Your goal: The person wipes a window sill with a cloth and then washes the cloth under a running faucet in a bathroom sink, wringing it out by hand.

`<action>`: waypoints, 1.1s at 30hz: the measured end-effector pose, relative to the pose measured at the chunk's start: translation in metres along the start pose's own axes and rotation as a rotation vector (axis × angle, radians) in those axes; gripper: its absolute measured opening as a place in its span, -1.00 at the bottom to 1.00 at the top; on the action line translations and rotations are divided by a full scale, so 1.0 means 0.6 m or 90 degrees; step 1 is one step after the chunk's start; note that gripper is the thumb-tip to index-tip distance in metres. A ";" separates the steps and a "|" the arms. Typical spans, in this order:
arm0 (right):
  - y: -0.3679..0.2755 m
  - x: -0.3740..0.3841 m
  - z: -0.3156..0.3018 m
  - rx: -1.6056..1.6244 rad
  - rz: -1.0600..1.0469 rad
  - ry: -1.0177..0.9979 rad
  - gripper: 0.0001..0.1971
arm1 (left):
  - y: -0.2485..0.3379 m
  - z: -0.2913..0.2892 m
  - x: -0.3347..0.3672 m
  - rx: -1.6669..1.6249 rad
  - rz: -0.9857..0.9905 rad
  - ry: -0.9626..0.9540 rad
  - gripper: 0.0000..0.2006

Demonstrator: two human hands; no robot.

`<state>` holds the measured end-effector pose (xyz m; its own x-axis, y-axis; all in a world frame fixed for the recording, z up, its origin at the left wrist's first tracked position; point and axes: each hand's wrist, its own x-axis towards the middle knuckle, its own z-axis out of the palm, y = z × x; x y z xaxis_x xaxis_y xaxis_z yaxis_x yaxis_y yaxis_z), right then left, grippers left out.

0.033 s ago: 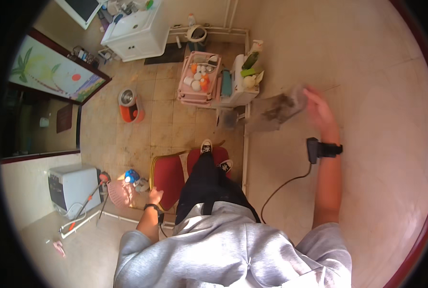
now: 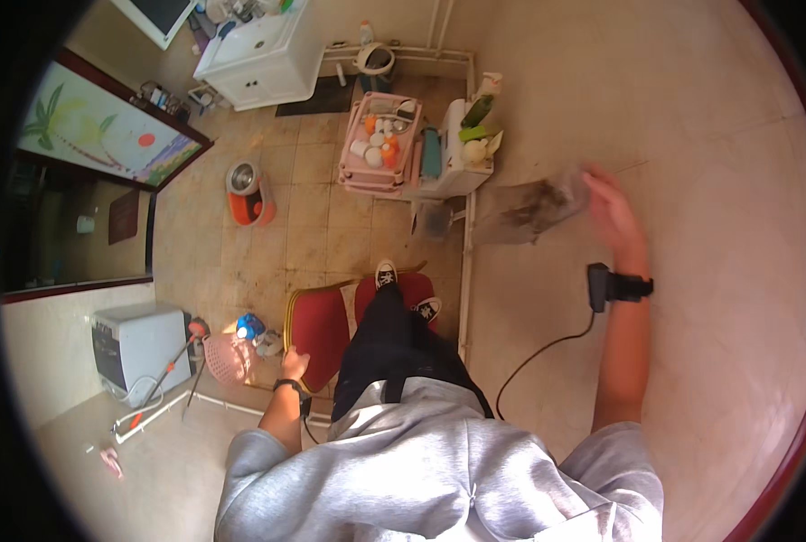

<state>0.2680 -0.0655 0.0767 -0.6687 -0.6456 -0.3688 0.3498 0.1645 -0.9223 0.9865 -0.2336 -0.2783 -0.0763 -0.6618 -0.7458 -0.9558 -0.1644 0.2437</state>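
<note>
My right hand (image 2: 613, 210) is raised at the wall on the right, its fingers closed at one end of a thin grey sheet (image 2: 502, 206). Dark smudges mark the sheet's middle, and blur hides whether it is a rag or a bag. At lower left, my left hand (image 2: 295, 364) is closed on the gold-edged rim of a red chair (image 2: 319, 336). My feet in black-and-white sneakers (image 2: 386, 274) are over a second red seat (image 2: 367, 296) beside it.
A pink rack (image 2: 353, 172) of bottles and a white cabinet (image 2: 457, 172) stand ahead along the wall. Further left are an orange mop bucket (image 2: 258, 210) and a white washbasin cabinet (image 2: 272, 77). A pink basket (image 2: 227, 359) and grey appliance (image 2: 136, 348) sit left of the chairs.
My right hand has shifted slightly to the right with the grey sheet. My left hand keeps its hold on the chair.
</note>
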 end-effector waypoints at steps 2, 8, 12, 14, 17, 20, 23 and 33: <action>0.010 -0.002 -0.056 -0.053 0.023 0.039 -0.38 | 0.026 0.011 0.016 0.070 -0.066 0.100 -0.38; 0.000 -0.046 -0.128 -0.171 0.022 0.185 -0.38 | 0.047 -0.032 0.093 0.075 -0.088 0.169 -0.17; 0.026 -0.037 -0.204 -0.100 0.015 0.171 -0.45 | 0.038 -0.039 0.189 0.017 -0.086 0.131 -0.12; 0.028 -0.027 -0.147 -0.098 0.013 0.089 -0.47 | -0.022 -0.038 0.220 0.042 -0.045 0.125 -0.15; 0.019 -0.030 -0.113 -0.111 0.008 0.000 -0.51 | -0.041 -0.014 0.260 -0.101 -0.108 0.034 -0.17; 0.025 -0.024 -0.120 -0.105 0.020 -0.046 -0.53 | -0.067 0.011 0.267 -0.115 -0.115 0.003 -0.18; 0.021 -0.035 -0.232 -0.082 0.037 -0.039 -0.53 | -0.069 0.035 0.275 -0.099 -0.135 -0.007 -0.19; 0.006 -0.031 -0.231 -0.088 0.065 -0.103 -0.46 | -0.114 0.065 0.373 -0.016 -0.041 0.103 -0.01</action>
<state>0.1910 0.0504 0.0643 -0.5163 -0.7301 -0.4476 0.3097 0.3281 -0.8924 1.0234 -0.3417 -0.4860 0.0337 -0.7584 -0.6509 -0.9496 -0.2275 0.2159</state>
